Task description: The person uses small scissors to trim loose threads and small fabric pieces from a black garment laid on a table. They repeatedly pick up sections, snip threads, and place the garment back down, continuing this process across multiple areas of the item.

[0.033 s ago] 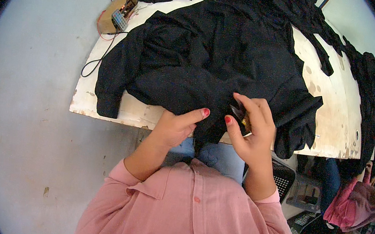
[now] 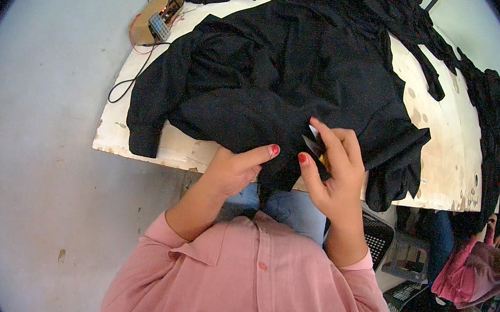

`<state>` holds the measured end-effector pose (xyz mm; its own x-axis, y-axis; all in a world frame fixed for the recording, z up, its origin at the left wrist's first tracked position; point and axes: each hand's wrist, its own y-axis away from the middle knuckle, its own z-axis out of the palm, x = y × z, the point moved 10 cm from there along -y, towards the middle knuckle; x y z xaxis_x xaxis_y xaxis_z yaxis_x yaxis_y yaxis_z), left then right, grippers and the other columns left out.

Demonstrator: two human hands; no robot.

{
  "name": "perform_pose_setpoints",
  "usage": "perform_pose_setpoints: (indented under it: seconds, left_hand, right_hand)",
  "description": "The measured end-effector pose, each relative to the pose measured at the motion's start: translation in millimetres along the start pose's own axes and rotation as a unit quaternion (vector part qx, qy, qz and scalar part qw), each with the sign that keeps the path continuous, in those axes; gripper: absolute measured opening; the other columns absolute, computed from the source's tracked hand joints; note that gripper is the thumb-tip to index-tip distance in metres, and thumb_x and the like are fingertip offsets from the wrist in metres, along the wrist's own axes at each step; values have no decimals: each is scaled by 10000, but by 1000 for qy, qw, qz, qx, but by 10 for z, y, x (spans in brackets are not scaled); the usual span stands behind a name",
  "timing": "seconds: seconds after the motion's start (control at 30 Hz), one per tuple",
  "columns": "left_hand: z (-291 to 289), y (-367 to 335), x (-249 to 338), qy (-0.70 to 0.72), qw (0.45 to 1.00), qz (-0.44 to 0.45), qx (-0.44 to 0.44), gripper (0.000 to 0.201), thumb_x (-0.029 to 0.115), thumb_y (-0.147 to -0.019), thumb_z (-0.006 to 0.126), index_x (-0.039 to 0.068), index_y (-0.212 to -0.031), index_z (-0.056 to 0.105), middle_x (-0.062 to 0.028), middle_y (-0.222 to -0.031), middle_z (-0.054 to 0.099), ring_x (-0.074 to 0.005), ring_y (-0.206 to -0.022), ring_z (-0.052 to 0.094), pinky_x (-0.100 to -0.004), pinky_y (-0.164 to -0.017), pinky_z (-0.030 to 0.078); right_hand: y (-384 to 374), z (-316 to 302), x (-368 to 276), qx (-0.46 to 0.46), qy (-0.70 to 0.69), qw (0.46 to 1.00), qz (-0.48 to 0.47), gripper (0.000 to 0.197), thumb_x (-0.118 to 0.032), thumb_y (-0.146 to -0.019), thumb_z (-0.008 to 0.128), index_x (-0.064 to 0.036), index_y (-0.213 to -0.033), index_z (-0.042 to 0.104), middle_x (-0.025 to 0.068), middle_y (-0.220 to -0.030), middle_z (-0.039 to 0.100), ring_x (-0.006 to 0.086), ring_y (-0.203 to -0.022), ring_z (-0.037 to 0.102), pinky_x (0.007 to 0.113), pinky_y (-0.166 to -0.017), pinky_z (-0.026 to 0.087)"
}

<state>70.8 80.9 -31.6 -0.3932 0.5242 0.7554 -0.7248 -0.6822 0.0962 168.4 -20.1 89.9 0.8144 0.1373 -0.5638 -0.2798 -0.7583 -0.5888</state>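
A black garment (image 2: 283, 68) lies rumpled across the near part of the table, its lower edge hanging over the front. My left hand (image 2: 233, 169) pinches that edge, thumb on top and fingers curled under the cloth. Just to the right, my right hand (image 2: 337, 171) curls around small thread snips (image 2: 314, 143). Their two pointed metal blades stand apart, aimed at the cloth in front of my left thumb, with a bit of yellow showing near the palm. The handles are mostly hidden by the fingers.
The pale worn table (image 2: 446, 146) has a chipped front edge. A cardboard box (image 2: 148, 20) with wires sits at its far left corner. More black cloth (image 2: 363, 3) heaps along the back and right. Below on the right are a black crate (image 2: 375, 237) and pink cloth (image 2: 463, 273).
My right hand has shifted slightly up and to the left, and more of the snips' blades shows. The left hand and the garment look the same.
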Motion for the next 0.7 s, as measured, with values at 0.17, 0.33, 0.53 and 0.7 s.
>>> perform_pose_setpoints:
  seconds: [0.17,0.33,0.53,0.7]
  left_hand:
    - [147,-39,128,75,996,31,-31,389,-72,-796,615,-4,-1174,558,-123,-1111,631,-222,-989,622,-334,-843,500]
    - [132,-30,84,69,995,4,-67,525,-125,-773,590,0,-1273,492,-166,-1196,597,-301,-1089,592,-436,-961,476]
    - [166,-13,145,15,996,34,-77,537,-121,-762,603,-4,-1274,490,-166,-1187,597,-299,-1083,591,-441,-952,482]
    - [119,-11,111,7,998,22,-55,539,-121,-755,612,0,-1267,493,-159,-1191,594,-293,-1086,588,-427,-951,479]
  right_hand:
    - [-3,54,79,-2,50,999,-4,359,-151,-812,690,-36,-1144,615,119,-934,622,256,-713,629,317,-615,512]
    - [10,22,42,19,8,999,-47,321,-96,-770,710,-33,-1077,643,131,-930,650,270,-724,646,318,-619,517]
    - [-32,13,-16,-3,13,998,-63,290,2,-750,706,-1,-1036,656,140,-901,650,222,-695,640,274,-579,493]
    - [-12,17,14,13,32,995,-93,272,-87,-741,722,-46,-1004,671,116,-896,659,261,-717,650,317,-617,522]
